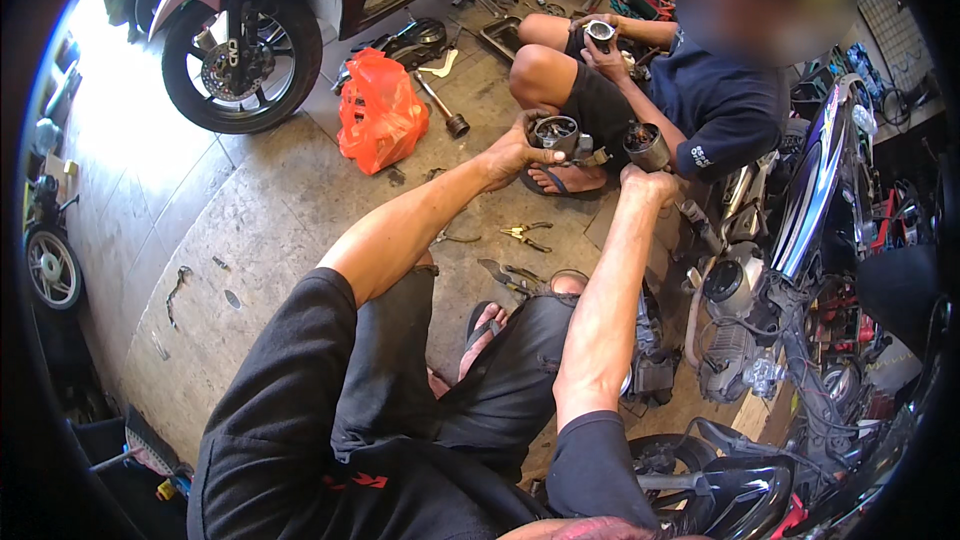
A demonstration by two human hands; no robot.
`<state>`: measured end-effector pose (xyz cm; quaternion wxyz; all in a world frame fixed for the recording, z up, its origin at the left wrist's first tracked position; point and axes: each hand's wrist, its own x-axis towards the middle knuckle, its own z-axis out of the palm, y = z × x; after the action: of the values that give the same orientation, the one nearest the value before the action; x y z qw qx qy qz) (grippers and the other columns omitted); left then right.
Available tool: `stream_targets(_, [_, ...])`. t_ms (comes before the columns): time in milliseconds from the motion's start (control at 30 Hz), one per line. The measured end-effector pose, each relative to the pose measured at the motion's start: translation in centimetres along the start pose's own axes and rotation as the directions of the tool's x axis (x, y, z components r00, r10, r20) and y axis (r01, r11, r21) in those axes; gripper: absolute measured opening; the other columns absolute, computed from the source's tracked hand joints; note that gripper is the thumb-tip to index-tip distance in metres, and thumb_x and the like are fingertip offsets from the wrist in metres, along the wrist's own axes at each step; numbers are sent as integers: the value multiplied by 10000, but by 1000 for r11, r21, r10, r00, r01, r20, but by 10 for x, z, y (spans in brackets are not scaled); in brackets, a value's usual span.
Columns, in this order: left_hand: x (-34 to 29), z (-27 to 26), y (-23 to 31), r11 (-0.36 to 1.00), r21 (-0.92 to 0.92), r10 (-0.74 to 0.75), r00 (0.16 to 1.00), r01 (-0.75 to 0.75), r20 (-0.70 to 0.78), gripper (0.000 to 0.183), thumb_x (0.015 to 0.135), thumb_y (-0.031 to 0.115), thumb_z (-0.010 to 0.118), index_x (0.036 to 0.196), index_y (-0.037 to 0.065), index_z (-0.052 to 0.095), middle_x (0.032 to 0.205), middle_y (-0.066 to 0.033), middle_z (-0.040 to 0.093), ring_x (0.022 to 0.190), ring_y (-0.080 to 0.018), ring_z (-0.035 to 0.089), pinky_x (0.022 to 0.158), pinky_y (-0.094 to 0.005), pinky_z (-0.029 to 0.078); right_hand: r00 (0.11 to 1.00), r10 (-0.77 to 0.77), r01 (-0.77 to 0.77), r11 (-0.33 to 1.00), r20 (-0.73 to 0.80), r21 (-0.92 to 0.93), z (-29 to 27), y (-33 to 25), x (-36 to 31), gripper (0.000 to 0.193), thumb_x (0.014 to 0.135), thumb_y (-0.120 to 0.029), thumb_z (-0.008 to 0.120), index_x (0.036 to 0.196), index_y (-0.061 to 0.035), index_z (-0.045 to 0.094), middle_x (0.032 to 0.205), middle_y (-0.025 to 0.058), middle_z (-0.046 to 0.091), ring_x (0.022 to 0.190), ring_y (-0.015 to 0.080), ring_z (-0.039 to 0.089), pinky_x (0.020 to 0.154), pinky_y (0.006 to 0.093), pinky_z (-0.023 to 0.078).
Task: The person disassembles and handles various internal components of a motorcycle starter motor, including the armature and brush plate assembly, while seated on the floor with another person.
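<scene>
My left hand [512,148] is wrapped round a round grey metal housing [556,130], its open top showing dark parts inside. A small bracket-like piece sticks out at its right side. My right hand [650,183] grips a metal cylinder [647,150] with copper-coloured, winding-like parts in its open end. Both pieces are held up above the floor, apart from each other. Across from me a seated person holds a ring-shaped metal part [600,31] in both hands. Below my hands, yellow-handled pliers [526,234] lie on the floor.
An orange-red plastic bag [380,112] stands beside a long-handled metal tool [445,112]. A motorbike's front wheel [240,58] is at the upper left. More pliers [508,278] lie near my feet. A partly stripped motorbike with its engine [728,350] fills the right side.
</scene>
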<state>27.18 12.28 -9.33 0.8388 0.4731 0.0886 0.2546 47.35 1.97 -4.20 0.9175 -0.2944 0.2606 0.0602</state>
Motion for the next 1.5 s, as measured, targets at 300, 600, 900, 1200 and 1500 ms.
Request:
stream_targets(300, [2,-5,-4,997,-60,-42,996,47,80,817,827,230,798,1443,-7,318,1300,-121,518,1220,-216,507,1030,-336,421,1000,-21,21,1000,-19,17,13,-12,-57,388,958,-267,377,1156,-8,586,1206,163,637,1051,296,665,954,483,549])
stream_targets(600, [3,-10,-6,998,30,-64,998,63,12,722,865,409,743,1379,17,422,1195,-78,546,1048,-156,537,850,-290,447,1000,-27,26,999,11,40,8,-8,-39,351,965,-249,378,1112,-4,582,1181,150,636,1014,280,666,934,469,557])
stream_targets(900, [7,-14,-1,997,-66,-26,999,25,-23,602,928,390,673,1348,17,457,1215,-86,582,1079,-182,581,930,-329,478,999,-39,38,999,28,37,6,-11,-42,319,973,-231,379,1067,-1,579,1157,136,636,977,263,667,913,455,566])
stream_targets(1200, [-1,-12,18,976,-219,-18,1000,22,24,512,991,470,527,1292,56,541,1207,-69,640,1088,-197,626,929,-355,505,997,-42,38,998,68,54,7,-6,-41,294,981,-214,379,1023,2,575,1132,122,635,940,246,667,893,441,575])
stream_targets(1500, [-2,-14,28,965,-258,46,999,-40,14,603,990,528,471,1284,7,544,1209,-135,656,1105,-267,646,1033,-392,481,990,-7,-11,992,143,125,6,-5,-32,268,1030,-229,386,898,-46,530,991,57,612,852,204,641,859,393,579])
